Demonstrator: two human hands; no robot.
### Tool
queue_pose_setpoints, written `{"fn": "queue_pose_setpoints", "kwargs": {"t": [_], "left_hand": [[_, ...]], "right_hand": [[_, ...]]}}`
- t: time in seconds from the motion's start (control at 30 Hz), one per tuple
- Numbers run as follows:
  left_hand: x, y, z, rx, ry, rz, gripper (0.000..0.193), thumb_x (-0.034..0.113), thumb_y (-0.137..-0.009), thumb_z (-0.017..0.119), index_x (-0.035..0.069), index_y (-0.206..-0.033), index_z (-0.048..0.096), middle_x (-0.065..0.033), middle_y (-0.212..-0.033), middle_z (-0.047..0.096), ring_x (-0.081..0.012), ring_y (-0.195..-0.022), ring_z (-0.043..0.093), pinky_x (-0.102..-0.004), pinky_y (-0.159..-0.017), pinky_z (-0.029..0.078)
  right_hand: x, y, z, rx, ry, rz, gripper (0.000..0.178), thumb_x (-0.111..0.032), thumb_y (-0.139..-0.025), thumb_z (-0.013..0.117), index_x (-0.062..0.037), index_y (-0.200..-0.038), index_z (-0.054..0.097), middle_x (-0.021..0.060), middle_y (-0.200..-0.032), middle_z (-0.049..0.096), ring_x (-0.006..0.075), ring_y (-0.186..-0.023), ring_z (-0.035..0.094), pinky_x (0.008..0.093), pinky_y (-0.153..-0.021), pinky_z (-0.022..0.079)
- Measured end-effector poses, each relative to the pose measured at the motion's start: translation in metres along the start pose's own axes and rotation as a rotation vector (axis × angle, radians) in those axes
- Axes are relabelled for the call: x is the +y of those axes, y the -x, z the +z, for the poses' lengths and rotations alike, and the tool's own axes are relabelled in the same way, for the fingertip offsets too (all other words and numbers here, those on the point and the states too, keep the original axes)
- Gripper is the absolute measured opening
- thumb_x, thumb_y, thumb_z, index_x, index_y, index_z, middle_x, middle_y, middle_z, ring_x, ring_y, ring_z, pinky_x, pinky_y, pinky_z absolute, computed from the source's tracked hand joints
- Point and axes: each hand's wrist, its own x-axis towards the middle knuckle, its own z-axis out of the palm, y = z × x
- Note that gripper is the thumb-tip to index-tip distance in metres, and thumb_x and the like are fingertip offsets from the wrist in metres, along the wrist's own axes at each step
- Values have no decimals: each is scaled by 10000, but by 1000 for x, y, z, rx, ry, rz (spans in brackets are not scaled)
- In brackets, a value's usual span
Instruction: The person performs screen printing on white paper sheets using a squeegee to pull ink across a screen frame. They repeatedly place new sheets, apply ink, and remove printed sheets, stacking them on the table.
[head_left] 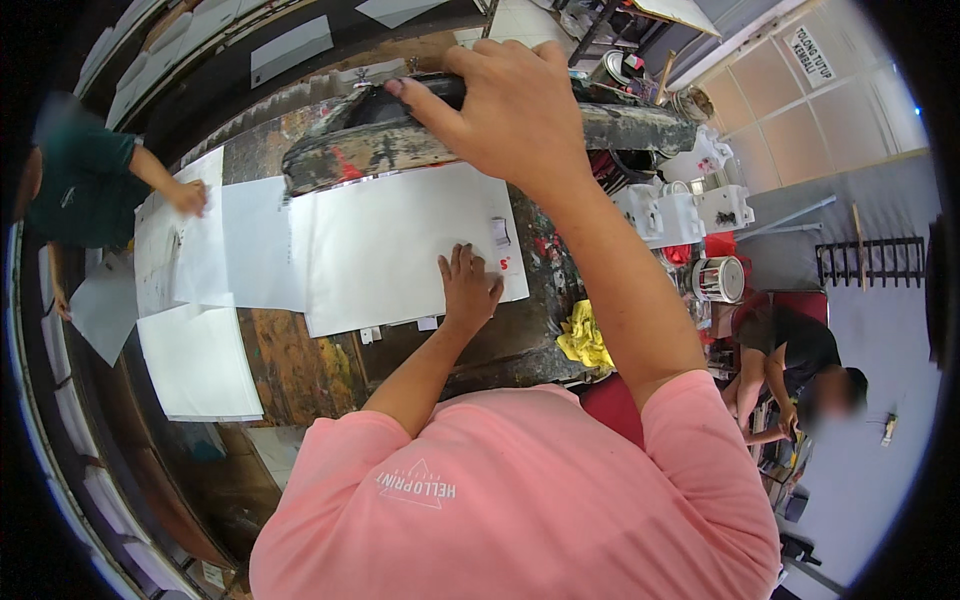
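My right hand [530,115] grips the near edge of a paint-stained wooden screen-printing frame [370,158], thumb on one side and fingers over the top. The frame is tilted up, and most of its mesh is hidden behind its near bar. Below it, a large white sheet [385,250] lies on the stained work table [300,360]. My left hand [470,290] rests palm down near the sheet's right end, fingers stretched and holding nothing. Beside those fingertips are a small pale tab [501,232] and a red printed mark [505,264].
At the left, a co-worker [85,185] reaches over more white sheets [200,365] and holds a loose sheet [103,308]. A yellow cloth [585,336] lies at the table's right edge, near a paint can [718,280] and white containers [665,212]. Another person [800,345] sits at the right.
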Motion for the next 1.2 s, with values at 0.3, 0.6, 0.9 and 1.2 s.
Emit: {"fn": "queue_pose_setpoints", "kwargs": {"t": [0.3, 0.6, 0.9, 1.2], "left_hand": [[-1, -3, 6, -87, -121, -64, 483, 331, -996, 660, -58, -1279, 622, -271, -1547, 443, -419, -1553, 352, -832, -1171, 210], [-11, -14, -10, -16, 184, -140, 333, 165, -975, 655, -41, -1234, 613, -268, -1507, 509, -451, -1495, 416, -747, -1186, 330], [-16, 18, -29, 28, 67, 14, 600, 470, -1057, 603, 22, -1456, 584, -256, -1632, 461, -444, -1572, 340, -690, -1286, 131], [-53, 63, -32, -41, -168, -30, 667, 500, -1077, 555, 126, -1623, 473, -223, -1730, 327, -502, -1613, 206, -779, -1242, 50]], "right_hand": [[4, 3, 5, 71, 24, -19, 604, -647, -938, 648, -67, -929, 816, 102, -953, 773, 273, -981, 696, 464, -935, 406], [0, 18, -2, -27, 43, -17, 632, -653, -949, 650, -44, -951, 820, 106, -840, 723, 275, -851, 663, 456, -880, 404], [-2, 20, 0, 6, 35, -52, 581, -627, -952, 671, -63, -900, 804, 96, -805, 705, 277, -823, 668, 457, -852, 399], [0, 3, -3, -34, 58, -17, 596, -637, -938, 652, -67, -959, 828, 123, -876, 756, 281, -876, 697, 464, -865, 412]]}}
